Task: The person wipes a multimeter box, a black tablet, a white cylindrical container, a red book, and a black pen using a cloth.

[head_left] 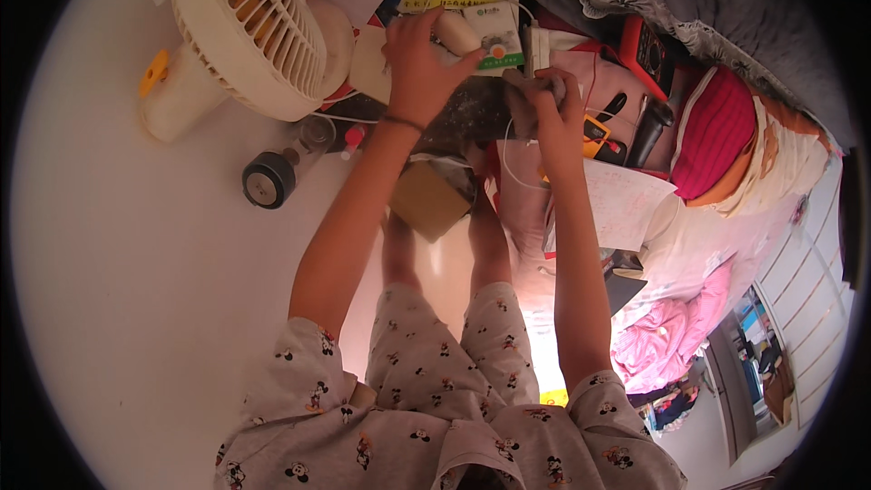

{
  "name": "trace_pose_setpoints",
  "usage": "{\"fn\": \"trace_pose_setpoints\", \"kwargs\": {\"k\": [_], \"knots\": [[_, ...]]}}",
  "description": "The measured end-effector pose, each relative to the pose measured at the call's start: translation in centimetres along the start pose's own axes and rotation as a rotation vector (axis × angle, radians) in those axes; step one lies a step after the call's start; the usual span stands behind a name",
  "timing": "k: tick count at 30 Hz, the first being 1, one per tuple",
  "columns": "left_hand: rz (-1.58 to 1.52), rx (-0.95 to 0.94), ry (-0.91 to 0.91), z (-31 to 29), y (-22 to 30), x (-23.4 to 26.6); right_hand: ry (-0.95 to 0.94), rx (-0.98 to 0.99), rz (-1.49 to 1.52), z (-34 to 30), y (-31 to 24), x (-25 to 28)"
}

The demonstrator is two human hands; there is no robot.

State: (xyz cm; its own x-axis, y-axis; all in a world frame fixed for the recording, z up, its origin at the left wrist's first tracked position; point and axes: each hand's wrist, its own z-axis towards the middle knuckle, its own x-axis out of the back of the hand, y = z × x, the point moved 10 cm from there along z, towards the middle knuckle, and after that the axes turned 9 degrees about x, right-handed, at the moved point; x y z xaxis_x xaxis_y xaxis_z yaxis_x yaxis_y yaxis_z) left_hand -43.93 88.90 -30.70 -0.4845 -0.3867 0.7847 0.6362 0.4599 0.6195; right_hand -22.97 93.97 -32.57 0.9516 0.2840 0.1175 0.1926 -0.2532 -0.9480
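Holding perhaps grey cloth (519, 103), right hand (555, 98) sits between fan (268, 27) and red multimeter (647, 56).

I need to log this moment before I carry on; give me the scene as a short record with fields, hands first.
left hand: thumb and fingers around a pale rounded object
left hand point: left hand, pale rounded object
right hand: right hand gripping a grey, cloth-like piece
left side: cream fan; black-lidded container nearer the person
right side: red-and-black meter; sheet of paper beside the right forearm
unclear: exact kind of the pale object
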Motion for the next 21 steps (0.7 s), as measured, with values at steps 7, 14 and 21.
{"fn": "trace_pose_setpoints", "kwargs": {"k": [7, 14, 21], "knots": [[-1.094, 0.479, -0.399, -5.0, 0.2, 0.3, -0.127, 0.047, 0.161, -2.7, -6.8, -2.3], [-1.786, 0.630, -0.630, -9.9, 4.0, 1.1, -0.292, 0.679, -0.269, -5.6, -13.3, -5.4], [-1.817, 0.709, -0.599, -12.4, 1.9, 1.5, -0.418, 0.765, -0.350, -8.8, -14.6, -7.6]]}}
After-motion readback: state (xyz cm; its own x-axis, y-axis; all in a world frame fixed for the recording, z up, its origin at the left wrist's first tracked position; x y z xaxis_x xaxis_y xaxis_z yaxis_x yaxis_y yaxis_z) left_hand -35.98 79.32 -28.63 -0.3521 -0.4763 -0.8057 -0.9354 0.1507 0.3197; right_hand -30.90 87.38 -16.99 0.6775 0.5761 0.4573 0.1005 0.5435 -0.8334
